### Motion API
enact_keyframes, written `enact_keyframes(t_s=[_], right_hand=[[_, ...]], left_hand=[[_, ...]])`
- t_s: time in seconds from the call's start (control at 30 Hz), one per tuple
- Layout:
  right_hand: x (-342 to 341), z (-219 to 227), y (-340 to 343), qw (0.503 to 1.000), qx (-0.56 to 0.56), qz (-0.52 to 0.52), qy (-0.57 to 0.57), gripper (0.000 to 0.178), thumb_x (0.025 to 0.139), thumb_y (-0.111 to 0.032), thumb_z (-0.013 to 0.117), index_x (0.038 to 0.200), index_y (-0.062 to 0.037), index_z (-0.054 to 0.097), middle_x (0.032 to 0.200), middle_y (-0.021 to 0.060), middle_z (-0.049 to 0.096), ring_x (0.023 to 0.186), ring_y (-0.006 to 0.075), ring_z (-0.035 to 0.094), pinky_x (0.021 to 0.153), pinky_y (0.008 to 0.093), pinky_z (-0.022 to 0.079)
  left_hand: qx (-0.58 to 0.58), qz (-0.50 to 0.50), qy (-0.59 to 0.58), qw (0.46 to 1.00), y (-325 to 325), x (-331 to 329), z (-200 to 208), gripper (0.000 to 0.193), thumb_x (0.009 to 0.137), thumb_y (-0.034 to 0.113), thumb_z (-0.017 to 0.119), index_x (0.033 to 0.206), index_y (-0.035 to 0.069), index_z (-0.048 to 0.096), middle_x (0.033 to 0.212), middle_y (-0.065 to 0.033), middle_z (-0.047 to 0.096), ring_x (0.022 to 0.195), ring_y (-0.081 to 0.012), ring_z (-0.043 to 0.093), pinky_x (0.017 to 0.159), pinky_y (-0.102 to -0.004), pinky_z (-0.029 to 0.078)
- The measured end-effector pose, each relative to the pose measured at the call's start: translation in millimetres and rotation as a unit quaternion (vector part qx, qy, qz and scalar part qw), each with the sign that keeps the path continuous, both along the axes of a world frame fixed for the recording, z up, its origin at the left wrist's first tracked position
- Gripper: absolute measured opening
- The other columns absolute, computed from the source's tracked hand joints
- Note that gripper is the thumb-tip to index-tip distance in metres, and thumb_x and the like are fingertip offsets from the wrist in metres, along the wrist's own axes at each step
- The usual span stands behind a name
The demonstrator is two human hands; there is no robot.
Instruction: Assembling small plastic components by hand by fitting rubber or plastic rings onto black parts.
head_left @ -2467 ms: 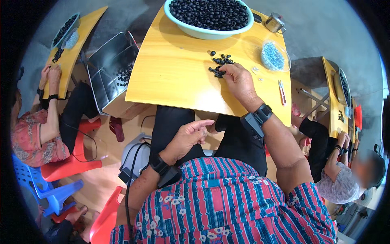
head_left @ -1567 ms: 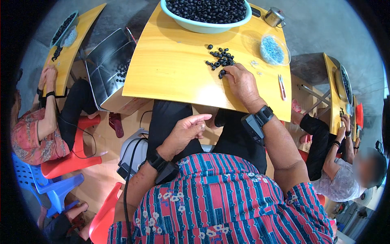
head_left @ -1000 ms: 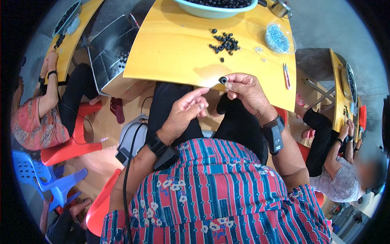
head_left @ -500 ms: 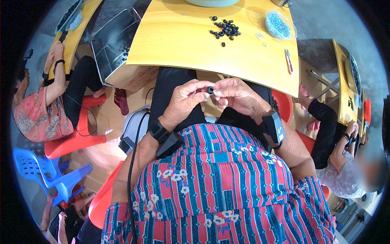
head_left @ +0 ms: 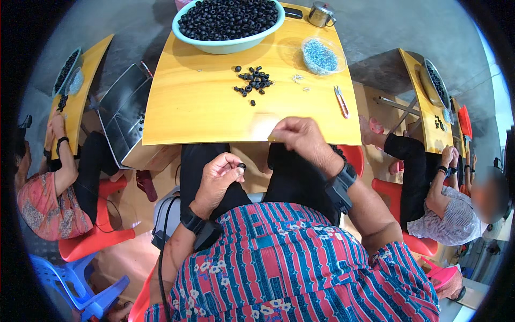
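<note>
Over my lap, my left hand point(head_left: 217, 180) is closed, pinching a small black plastic piece point(head_left: 242, 166) between thumb and fingertips. My right hand point(head_left: 301, 135) is apart from it, at the table's front edge. Its fingertips are pressed together, and whatever they hold, if anything, is too small to make out. Beyond the hands a loose heap of black hollow pieces point(head_left: 256, 80) lies on the yellow table point(head_left: 188, 115). A few tiny clear bits point(head_left: 297, 79) lie to the right of the heap. Red-handled thread snips point(head_left: 341, 102) rest near the right edge.
At the back stand a pale green basin point(head_left: 225, 47) full of black pieces, a clear tub point(head_left: 324, 56) of bluish bits and a metal mug point(head_left: 321, 14). An open box point(head_left: 126, 115) is left of the table. Other people sit at tables on both sides.
My hands have parted. The left drew back toward my lap with the black piece; the right moved forward to the table edge. The view has tilted up, showing the basin and mug more fully.
</note>
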State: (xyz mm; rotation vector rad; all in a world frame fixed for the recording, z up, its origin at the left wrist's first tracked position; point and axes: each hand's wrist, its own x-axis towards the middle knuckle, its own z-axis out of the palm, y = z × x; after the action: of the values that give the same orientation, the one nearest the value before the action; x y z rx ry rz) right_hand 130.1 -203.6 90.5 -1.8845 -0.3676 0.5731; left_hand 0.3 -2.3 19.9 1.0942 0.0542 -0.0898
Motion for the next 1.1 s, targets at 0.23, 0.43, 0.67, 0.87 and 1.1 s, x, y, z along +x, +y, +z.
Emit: enact_keyframes(t_s=[0.23, 0.43, 0.67, 0.87, 1.1], right_hand=[[76.5, -15.4, -45.3, 0.896, -0.187, -0.174, -0.364, 0.012, 0.078, -0.008, 0.065, 0.087, -0.0005, 0.067, 0.074, 0.0087, 0.066, 0.064, 0.0124, 0.059, 0.062, 0.0255, 0.048], [96.0, -9.2, -46.6, 0.87, -0.198, -0.136, -0.431, 0.011, 0.08, -0.005, 0.061, 0.088, -0.0013, 0.067, 0.085, 0.0131, 0.064, 0.071, 0.0222, 0.062, 0.067, 0.0306, 0.05], [95.1, 4.3, -41.4, 0.797, -0.369, -0.022, -0.477, 0.012, 0.079, -0.006, 0.061, 0.087, -0.003, 0.068, 0.085, 0.0163, 0.063, 0.078, 0.0324, 0.061, 0.072, 0.0376, 0.05], [90.8, 6.7, -39.7, 0.817, -0.34, -0.027, -0.465, 0.011, 0.078, -0.008, 0.061, 0.085, -0.0036, 0.068, 0.082, 0.0159, 0.063, 0.079, 0.0324, 0.061, 0.073, 0.0384, 0.049], [84.6, -4.5, -47.1, 0.816, -0.275, -0.037, -0.507, 0.01, 0.077, -0.007, 0.062, 0.084, -0.0018, 0.067, 0.083, 0.0149, 0.063, 0.076, 0.0303, 0.061, 0.072, 0.0365, 0.05]], left_hand=[[-0.019, -0.015, 0.034, 0.999, -0.1, 3.5, -2.2, 0.009, 0.088, 0.003, 0.055, 0.097, 0.003, 0.054, 0.076, -0.0009, 0.053, 0.068, -0.0091, 0.053, 0.067, -0.0253, 0.048], [-0.024, -0.017, 0.056, 0.998, -1.8, 4.2, -1.1, 0.01, 0.088, 0.004, 0.056, 0.097, 0.003, 0.054, 0.079, -0.0014, 0.055, 0.071, -0.0094, 0.055, 0.071, -0.0258, 0.05], [-0.037, -0.015, 0.063, 0.997, -1.4, 2.2, -0.8, 0.011, 0.087, 0.005, 0.058, 0.097, 0.003, 0.055, 0.08, -0.0009, 0.056, 0.073, -0.0091, 0.056, 0.072, -0.0257, 0.051], [-0.039, -0.018, 0.061, 0.997, -0.8, 1.4, -1.4, 0.011, 0.087, 0.005, 0.058, 0.097, 0.004, 0.055, 0.081, -0.0004, 0.056, 0.072, -0.0088, 0.056, 0.072, -0.025, 0.051], [-0.026, -0.014, 0.058, 0.998, 0.0, -5.7, -2.5, 0.011, 0.087, 0.006, 0.058, 0.097, 0.004, 0.055, 0.081, -0.0006, 0.055, 0.073, -0.0091, 0.056, 0.072, -0.0262, 0.051]])
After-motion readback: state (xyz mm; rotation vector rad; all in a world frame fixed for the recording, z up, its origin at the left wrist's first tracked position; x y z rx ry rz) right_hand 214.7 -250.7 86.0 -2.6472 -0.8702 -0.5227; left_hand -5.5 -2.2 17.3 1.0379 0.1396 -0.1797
